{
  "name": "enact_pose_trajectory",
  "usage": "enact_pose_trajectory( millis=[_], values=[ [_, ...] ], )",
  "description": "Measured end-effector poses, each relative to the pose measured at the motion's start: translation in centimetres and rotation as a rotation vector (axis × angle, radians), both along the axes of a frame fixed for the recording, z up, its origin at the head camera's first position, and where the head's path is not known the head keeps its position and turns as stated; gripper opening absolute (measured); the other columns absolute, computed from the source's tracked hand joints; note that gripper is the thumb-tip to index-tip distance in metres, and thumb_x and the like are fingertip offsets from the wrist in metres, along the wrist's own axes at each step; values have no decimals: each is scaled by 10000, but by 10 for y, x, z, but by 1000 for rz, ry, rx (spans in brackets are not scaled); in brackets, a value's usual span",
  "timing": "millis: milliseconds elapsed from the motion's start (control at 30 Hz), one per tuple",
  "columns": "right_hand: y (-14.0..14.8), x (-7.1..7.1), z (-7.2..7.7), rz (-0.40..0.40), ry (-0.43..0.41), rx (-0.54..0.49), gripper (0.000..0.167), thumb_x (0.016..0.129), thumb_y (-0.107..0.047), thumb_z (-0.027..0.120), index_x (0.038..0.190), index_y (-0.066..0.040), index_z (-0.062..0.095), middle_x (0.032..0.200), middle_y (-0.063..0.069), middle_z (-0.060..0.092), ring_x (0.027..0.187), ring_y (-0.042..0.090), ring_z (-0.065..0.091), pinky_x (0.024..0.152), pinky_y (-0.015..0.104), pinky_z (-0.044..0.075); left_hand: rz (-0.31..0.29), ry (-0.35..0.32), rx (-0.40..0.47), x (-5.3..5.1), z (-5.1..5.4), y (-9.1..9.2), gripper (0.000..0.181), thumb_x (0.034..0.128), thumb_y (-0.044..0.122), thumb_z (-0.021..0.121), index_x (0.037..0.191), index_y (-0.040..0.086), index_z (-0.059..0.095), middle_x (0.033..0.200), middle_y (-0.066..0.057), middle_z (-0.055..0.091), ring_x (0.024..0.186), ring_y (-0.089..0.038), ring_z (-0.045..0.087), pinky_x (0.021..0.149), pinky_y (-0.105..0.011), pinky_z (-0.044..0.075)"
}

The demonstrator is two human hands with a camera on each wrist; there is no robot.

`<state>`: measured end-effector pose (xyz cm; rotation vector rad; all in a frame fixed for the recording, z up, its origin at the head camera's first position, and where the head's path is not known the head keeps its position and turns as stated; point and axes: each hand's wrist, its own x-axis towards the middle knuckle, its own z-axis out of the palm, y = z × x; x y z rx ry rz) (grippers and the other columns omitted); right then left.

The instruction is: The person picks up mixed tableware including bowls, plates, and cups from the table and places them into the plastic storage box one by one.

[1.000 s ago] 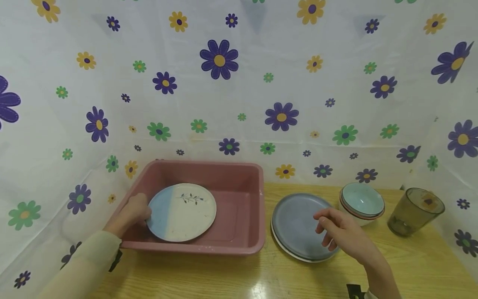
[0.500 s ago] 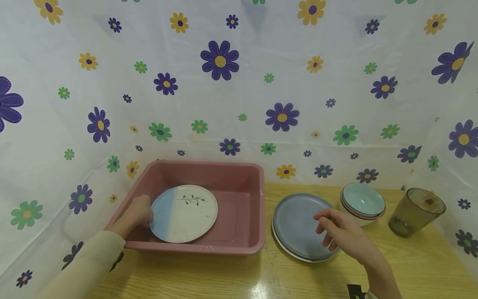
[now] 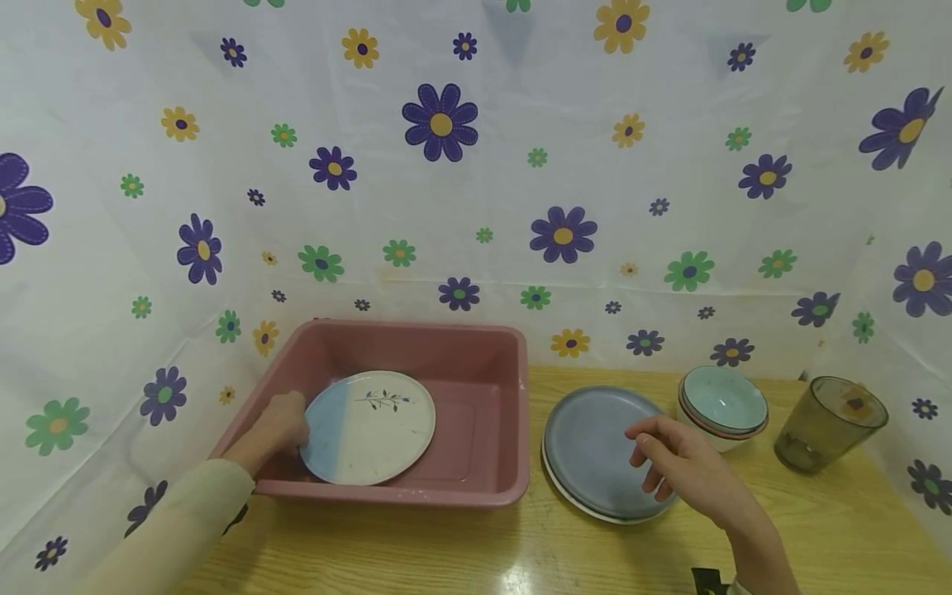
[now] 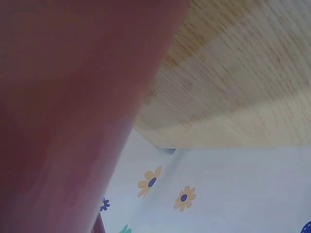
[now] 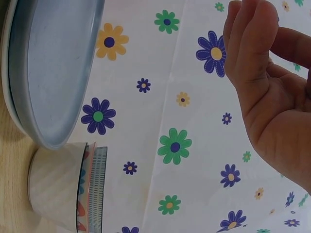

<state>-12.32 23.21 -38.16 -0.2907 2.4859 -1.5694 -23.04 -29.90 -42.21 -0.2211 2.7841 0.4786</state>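
Note:
Inside the pink basin [image 3: 476, 413], at its left side, my left hand [image 3: 281, 421] grips the edge of a round plate [image 3: 372, 430], blue on the left and cream with a leafy sprig on the right. Its fingertips are hidden behind the knuckles. The left wrist view shows mostly the basin's outer wall [image 4: 73, 107], with no hand visible. My right hand [image 3: 680, 463] hovers with loosely bent fingers above a grey-blue plate [image 3: 595, 446], which lies on a white plate [image 3: 565, 489]. The right wrist view shows that hand holding nothing.
Right of the plates stands a stack of bowls [image 3: 723, 401], a pale turquoise one on top. Beyond it is a tinted glass [image 3: 825, 426]. A flower-patterned sheet [image 3: 506, 182] hangs behind and at both sides of the wooden table [image 3: 521, 545].
My left hand and the plate it holds have shifted very slightly right and down in the head view, much of it with the whole view. My right hand stays put.

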Motion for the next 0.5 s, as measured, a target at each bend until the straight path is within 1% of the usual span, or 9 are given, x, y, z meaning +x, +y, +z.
enact_pose_trajectory(
  millis=[267,500],
  values=[
    [-1,1,1,-11,1,-2,315,1052,-173,481,1271,43,550,924,108,621,668,224,631,579,360,569,-29,-11,-9,1,0,-1,263,773,-108,643,1006,-156,531,769,-175,564,572,-212,626,488,-253,524],
    [-1,1,2,-4,9,-3,316,1053,-172,479,1271,45,550,923,110,621,665,222,631,578,362,570,-33,-16,-15,1,-4,0,224,802,-106,625,1004,-143,536,779,-170,562,601,-219,620,503,-252,522]
  ],
)
